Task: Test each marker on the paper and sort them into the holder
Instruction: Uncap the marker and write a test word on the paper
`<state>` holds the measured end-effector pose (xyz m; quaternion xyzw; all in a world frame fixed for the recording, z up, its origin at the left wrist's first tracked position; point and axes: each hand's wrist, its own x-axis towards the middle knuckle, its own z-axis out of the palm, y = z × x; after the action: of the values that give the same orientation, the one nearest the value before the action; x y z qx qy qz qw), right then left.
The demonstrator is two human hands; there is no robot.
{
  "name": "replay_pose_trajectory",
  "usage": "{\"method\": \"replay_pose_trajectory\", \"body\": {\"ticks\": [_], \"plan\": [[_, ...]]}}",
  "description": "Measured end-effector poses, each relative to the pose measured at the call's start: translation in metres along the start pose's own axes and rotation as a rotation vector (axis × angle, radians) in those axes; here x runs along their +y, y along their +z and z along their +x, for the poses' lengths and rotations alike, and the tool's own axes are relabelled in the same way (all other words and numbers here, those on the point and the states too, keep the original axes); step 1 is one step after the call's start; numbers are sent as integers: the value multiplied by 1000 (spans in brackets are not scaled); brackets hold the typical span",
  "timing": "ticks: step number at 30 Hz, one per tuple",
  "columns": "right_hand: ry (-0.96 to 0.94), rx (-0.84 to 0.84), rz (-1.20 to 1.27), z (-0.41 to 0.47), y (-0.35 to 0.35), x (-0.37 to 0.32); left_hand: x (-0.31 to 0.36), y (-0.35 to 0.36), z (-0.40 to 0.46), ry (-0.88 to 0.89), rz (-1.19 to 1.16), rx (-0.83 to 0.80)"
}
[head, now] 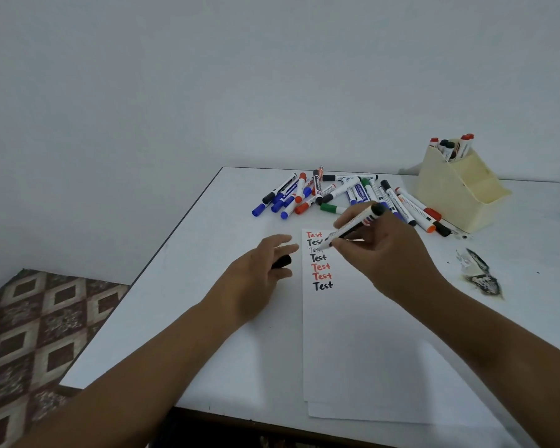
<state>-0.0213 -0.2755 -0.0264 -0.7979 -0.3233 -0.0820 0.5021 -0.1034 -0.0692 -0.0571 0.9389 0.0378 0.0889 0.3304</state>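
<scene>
Markers (pixel 346 195): perhaps twenty loose, five sorted.

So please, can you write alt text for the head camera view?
A person's right hand holds an uncapped marker with its tip over a paper bearing red and black "Test" lines, while the left hand holds the black cap. Behind lie loose markers and a beige holder.

White rectangular table (pixel 207 302) with dark edge: white paper sheet (pixel 353 350) with "Test" lines, loose pile of capped markers (pixel 337 192), cream plastic holder (pixel 459 195) far right, dark scorched patch (pixel 482 276) near right.
</scene>
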Motion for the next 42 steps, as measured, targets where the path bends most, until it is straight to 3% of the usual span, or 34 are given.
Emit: {"method": "replay_pose_trajectory", "body": {"ticks": [6, 33, 39, 42], "plan": [[79, -3, 277, -7, 10, -13, 4, -2, -3, -9, -13, 24], [117, -59, 110, -13, 36, -6, 4, -2, -5, 28, 47, -33], [158, -89, 183, -13, 46, -1, 0, 1, 1, -17, 29, -50], [272, -115, 293, -10, 39, 3, -3, 4, 4, 20, 50, -48]]}}
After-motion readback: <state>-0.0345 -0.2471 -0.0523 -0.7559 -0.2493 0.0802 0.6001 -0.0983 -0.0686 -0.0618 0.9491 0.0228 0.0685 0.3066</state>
